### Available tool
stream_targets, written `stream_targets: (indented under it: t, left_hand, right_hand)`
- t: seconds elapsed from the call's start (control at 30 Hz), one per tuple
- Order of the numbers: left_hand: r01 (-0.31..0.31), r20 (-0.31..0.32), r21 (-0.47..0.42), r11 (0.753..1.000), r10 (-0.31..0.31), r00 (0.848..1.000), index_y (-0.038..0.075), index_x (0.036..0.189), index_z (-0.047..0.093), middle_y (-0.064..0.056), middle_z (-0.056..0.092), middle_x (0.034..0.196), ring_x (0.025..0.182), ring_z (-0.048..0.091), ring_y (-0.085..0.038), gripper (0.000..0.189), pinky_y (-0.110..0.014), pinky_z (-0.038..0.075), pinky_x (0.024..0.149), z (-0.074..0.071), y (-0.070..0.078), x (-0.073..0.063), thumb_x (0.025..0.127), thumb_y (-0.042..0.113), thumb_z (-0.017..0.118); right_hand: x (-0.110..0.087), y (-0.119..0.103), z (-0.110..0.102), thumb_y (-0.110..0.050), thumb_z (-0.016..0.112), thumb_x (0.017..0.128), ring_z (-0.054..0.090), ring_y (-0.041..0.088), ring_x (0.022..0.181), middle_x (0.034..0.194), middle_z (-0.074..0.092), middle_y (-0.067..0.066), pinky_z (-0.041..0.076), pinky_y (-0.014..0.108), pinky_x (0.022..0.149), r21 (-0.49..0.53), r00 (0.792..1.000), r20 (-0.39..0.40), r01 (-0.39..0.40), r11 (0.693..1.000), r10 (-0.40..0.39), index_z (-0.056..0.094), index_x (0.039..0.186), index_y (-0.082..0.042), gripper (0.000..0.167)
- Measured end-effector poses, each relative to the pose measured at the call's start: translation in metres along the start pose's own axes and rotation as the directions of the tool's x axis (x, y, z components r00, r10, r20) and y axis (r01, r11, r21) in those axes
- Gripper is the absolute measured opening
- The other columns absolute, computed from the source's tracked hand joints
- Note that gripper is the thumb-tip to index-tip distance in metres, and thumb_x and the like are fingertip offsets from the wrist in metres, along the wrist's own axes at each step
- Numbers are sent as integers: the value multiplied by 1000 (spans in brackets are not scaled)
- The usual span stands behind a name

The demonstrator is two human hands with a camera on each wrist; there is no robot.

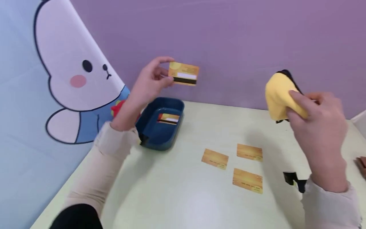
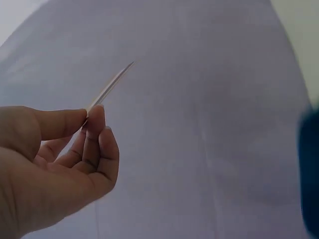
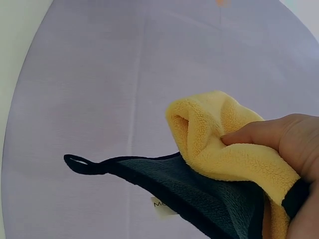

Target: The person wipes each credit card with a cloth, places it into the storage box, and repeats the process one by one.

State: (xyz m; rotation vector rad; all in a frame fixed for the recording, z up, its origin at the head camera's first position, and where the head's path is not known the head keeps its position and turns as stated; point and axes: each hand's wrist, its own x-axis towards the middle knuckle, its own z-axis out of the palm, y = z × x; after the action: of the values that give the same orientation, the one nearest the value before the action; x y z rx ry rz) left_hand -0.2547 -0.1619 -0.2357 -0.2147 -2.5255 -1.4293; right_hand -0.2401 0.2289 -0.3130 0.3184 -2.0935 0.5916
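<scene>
Raised above the blue tray point(image 1: 164, 147), my left hand point(image 1: 150, 78) pinches an orange bank card point(image 1: 183, 68) by its left edge, striped side toward the head camera. The left wrist view shows that card point(image 2: 112, 88) nearly edge-on between thumb and fingers. At the right, my right hand point(image 1: 321, 122) grips a bunched yellow cleaning cloth point(image 1: 278, 95) in the air. In the right wrist view the cloth point(image 3: 214, 129) shows a dark grey reverse, a black hanging loop and a small white tag. Another card point(image 1: 169, 119) lies striped side up inside the tray.
Three orange cards lie on the pale table: one on the left point(image 1: 215, 158), one at the back right point(image 1: 249, 152) and one nearer point(image 1: 247, 180). A red object point(image 1: 117, 108) is partly hidden behind my left forearm. Something brown point(image 1: 362, 163) sits at the right edge. A purple backdrop point(image 1: 228, 47) stands behind.
</scene>
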Motion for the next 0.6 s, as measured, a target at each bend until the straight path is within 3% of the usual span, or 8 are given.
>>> stream_targets:
  t: [0.1,0.2,0.27,0.37,0.5,0.6]
  left_hand:
    - [113,34,154,982,-120,992,25,145,47,-12,61,122,104,62,-22,46,-28,55,93,-14,-12,20,102,12,56]
    - [197,93,221,955,-222,971,17,147,45,-17,58,128,108,61,-26,45,-32,55,96,-17,-35,36,102,11,54]
    - [256,131,243,936,-293,947,14,146,45,-18,56,129,106,60,-26,45,-31,55,93,-15,-54,44,102,11,55]
    - [335,177,242,911,-381,908,11,145,45,-18,57,122,90,62,-22,45,-25,55,78,-7,-83,52,101,9,56]
    - [426,213,203,882,-465,860,8,143,48,-19,59,118,71,61,-13,46,-19,54,62,10,-112,56,98,4,56]
    - [484,236,187,855,-517,822,4,144,47,-23,58,128,72,64,-13,47,-24,60,68,20,-126,57,98,0,54]
  right_hand:
    - [-1,7,-10,-5,63,85,52,53,89,99,62,33,29,53,64,-2,999,-30,-26,1000,26,76,110,-3,28]
    - [-3,10,-15,-3,62,84,51,55,90,99,61,37,31,44,71,36,997,-58,-42,998,45,75,109,0,29]
    - [-4,10,-18,-2,62,85,52,54,92,101,60,37,32,31,78,50,997,-53,-59,997,62,75,112,-2,31]
    - [-6,10,-20,-3,64,85,54,52,96,102,62,36,24,16,81,63,994,-47,-96,993,99,75,115,-7,32]
    - [-10,11,-21,-4,62,87,52,52,94,101,60,37,24,21,78,48,998,-14,-61,997,62,74,117,-5,32]
    - [-12,10,-22,-3,62,87,52,52,94,101,60,37,23,22,77,48,998,-8,-66,997,67,73,117,-4,32]
